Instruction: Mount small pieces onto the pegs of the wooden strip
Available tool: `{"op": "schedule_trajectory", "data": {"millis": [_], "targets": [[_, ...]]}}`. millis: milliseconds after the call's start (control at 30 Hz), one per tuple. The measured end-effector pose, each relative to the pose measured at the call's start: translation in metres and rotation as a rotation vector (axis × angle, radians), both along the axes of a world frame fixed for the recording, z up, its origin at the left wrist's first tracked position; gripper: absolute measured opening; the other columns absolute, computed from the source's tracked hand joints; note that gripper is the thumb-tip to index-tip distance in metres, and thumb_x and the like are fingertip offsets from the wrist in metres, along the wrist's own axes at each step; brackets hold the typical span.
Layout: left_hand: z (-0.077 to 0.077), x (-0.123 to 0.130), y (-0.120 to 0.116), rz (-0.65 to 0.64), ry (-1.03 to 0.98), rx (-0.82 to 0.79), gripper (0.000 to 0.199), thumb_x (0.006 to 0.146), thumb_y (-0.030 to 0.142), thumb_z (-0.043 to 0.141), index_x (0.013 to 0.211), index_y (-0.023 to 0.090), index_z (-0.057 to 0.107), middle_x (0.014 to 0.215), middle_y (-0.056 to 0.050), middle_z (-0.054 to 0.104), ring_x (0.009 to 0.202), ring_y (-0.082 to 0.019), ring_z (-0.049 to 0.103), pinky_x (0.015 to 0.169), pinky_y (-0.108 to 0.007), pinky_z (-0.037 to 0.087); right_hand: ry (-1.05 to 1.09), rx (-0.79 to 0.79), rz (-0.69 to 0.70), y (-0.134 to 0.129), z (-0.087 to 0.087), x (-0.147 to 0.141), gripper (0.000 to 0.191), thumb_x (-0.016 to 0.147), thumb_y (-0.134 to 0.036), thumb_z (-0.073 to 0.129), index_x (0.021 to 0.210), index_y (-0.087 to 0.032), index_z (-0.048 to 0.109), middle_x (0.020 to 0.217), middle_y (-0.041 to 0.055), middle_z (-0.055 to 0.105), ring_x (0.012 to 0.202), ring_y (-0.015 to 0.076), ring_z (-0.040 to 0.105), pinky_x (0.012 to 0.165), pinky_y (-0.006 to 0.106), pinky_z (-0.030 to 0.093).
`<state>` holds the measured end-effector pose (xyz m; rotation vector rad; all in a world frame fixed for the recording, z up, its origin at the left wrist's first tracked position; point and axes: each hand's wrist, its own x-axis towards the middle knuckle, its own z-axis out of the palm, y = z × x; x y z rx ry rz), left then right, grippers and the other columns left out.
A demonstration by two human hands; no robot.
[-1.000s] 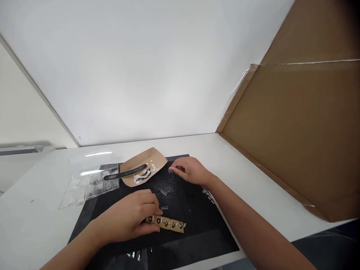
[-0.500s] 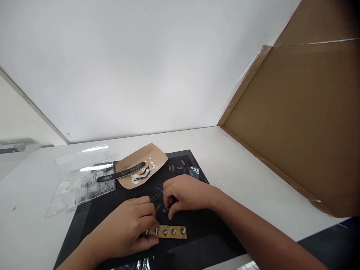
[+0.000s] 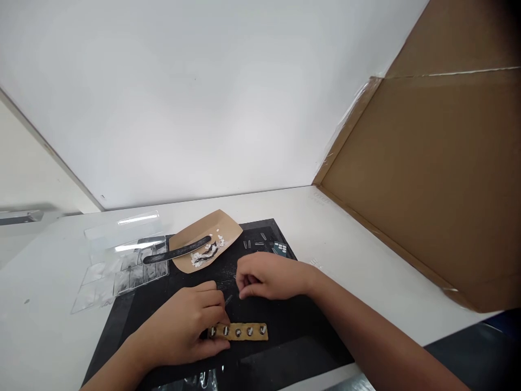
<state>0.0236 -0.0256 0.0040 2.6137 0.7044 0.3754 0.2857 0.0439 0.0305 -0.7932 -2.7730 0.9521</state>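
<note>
My left hand (image 3: 191, 326) grips the left end of a yellow strip (image 3: 255, 337) between thumb and fingers. The strip carries a row of several round dark spots with small shiny pieces and lies on the black mat (image 3: 301, 331). My right hand (image 3: 264, 276) is above the mat beyond the strip, its fingers curled and drawn together; what they hold, if anything, is hidden. A small clear piece (image 3: 228, 299) lies on the mat between the hands.
A cardboard tray (image 3: 230, 221) holds white bits, with a black file (image 3: 175, 253) across it. An open clear compartment box (image 3: 97, 290) stands left. Small clear pieces and a green card (image 3: 279, 248) lie behind my right hand. Cardboard (image 3: 427, 184) borders the right.
My right thumb has closed toward the fingers, and the clear piece that lay beside it is no longer seen on the mat. My left hand still grips the strip.
</note>
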Motion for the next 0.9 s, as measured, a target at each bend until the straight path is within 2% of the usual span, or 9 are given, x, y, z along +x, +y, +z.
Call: {"op": "schedule_trajectory", "data": {"millis": [167, 267, 333, 400, 500, 567, 767, 833, 900], "targets": [[0.000, 0.001, 0.001, 0.009, 0.002, -0.010, 0.015, 0.090, 0.029, 0.078, 0.100, 0.024, 0.068, 0.094, -0.002, 0.069, 0.085, -0.020, 0.057, 0.070, -0.032, 0.041, 0.292, 0.062, -0.268, 0.018, -0.003, 0.015, 0.006, 0.097, -0.025, 0.071, 0.094, -0.020, 0.069, 0.085, 0.0003, 0.073, 0.074, 0.0143, 0.068, 0.066, 0.025, 0.054], [0.001, 0.001, 0.002, 0.007, 0.008, -0.014, 0.015, 0.090, 0.030, 0.078, 0.100, 0.024, 0.068, 0.094, -0.002, 0.069, 0.085, -0.020, 0.057, 0.070, -0.032, 0.041, 0.425, 0.163, -0.423, 0.030, -0.005, 0.025, 0.009, 0.103, -0.027, 0.062, 0.108, -0.021, 0.067, 0.084, 0.0010, 0.072, 0.074, 0.0160, 0.070, 0.068, 0.028, 0.057], [0.002, 0.001, 0.002, 0.004, 0.012, -0.010, 0.014, 0.091, 0.030, 0.078, 0.100, 0.024, 0.068, 0.094, -0.002, 0.069, 0.085, -0.020, 0.057, 0.071, -0.032, 0.041, 0.494, 0.264, -0.533, 0.037, -0.004, 0.032, 0.017, 0.106, -0.029, 0.057, 0.119, -0.021, 0.065, 0.092, 0.0046, 0.071, 0.081, 0.0187, 0.071, 0.075, 0.034, 0.059], [0.002, 0.000, 0.001, 0.004, 0.014, -0.005, 0.014, 0.091, 0.030, 0.077, 0.100, 0.024, 0.068, 0.094, -0.002, 0.069, 0.085, -0.020, 0.057, 0.071, -0.032, 0.041, 0.561, 0.394, -0.618, 0.042, -0.001, 0.041, 0.018, 0.107, -0.031, 0.055, 0.117, -0.022, 0.067, 0.101, 0.0074, 0.069, 0.084, 0.0193, 0.072, 0.076, 0.036, 0.059], [0.003, 0.000, 0.000, 0.009, 0.015, 0.001, 0.013, 0.091, 0.029, 0.077, 0.099, 0.024, 0.068, 0.094, -0.002, 0.069, 0.085, -0.020, 0.057, 0.071, -0.032, 0.042, 0.674, 0.643, -0.721, 0.045, 0.012, 0.058, 0.017, 0.107, -0.033, 0.057, 0.108, -0.023, 0.071, 0.102, 0.0066, 0.070, 0.079, 0.0170, 0.073, 0.064, 0.031, 0.057], [0.003, 0.000, 0.001, 0.010, 0.014, -0.004, 0.012, 0.091, 0.029, 0.077, 0.099, 0.024, 0.068, 0.094, -0.002, 0.069, 0.086, -0.020, 0.058, 0.072, -0.032, 0.042, 0.726, 0.723, -0.802, 0.044, 0.024, 0.071, 0.017, 0.105, -0.035, 0.061, 0.105, -0.024, 0.073, 0.102, 0.0056, 0.072, 0.079, 0.0163, 0.074, 0.059, 0.029, 0.055], [0.003, 0.000, 0.002, 0.004, 0.012, -0.001, 0.013, 0.091, 0.029, 0.077, 0.101, 0.024, 0.069, 0.093, -0.002, 0.069, 0.086, -0.020, 0.058, 0.071, -0.032, 0.043, 0.842, 0.729, -0.975, 0.031, 0.059, 0.100, 0.019, 0.101, -0.041, 0.069, 0.107, -0.023, 0.075, 0.106, 0.0068, 0.074, 0.082, 0.0170, 0.076, 0.050, 0.023, 0.054], [0.003, 0.000, 0.001, 0.006, 0.019, 0.009, 0.013, 0.091, 0.030, 0.077, 0.101, 0.024, 0.070, 0.093, -0.003, 0.069, 0.085, -0.020, 0.058, 0.071, -0.032, 0.043, 0.820, 0.621, -0.959, 0.016, 0.060, 0.102, 0.021, 0.102, -0.042, 0.067, 0.106, -0.022, 0.075, 0.103, 0.0065, 0.074, 0.074, 0.0146, 0.074, 0.048, 0.022, 0.055], [0.004, 0.000, 0.000, 0.008, 0.031, 0.019, 0.012, 0.092, 0.030, 0.076, 0.100, 0.024, 0.070, 0.093, -0.003, 0.069, 0.085, -0.020, 0.058, 0.071, -0.033, 0.043, 0.705, 0.464, -0.903, -0.005, 0.050, 0.100, 0.026, 0.104, -0.045, 0.064, 0.102, -0.021, 0.074, 0.102, 0.0065, 0.074, 0.056, 0.0096, 0.066, 0.046, 0.024, 0.056]]}}
